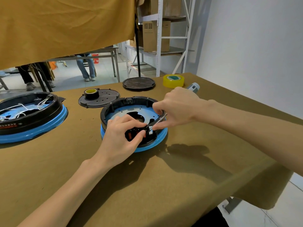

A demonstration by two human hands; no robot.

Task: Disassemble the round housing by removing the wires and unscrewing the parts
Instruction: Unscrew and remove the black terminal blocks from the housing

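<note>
1. Between the two hands, on the bench, sits the round housing, a black ring with a blue rim and a blue inner plate; no loose wires show inside it, so the work looks well along.
2. The step in hand appears to be freeing the small black part with red terminals at the housing's near edge, under the fingers.
3. The left hand is curled over that part, thumb and fingers gripping it.
4. The right hand pinches a thin metal tool, its tip touching a white piece beside the left fingertips; whether it is a screwdriver or tweezers, I cannot tell.
5. Next move, as I judge it: keep the part steady and work the tip without slipping.
</note>
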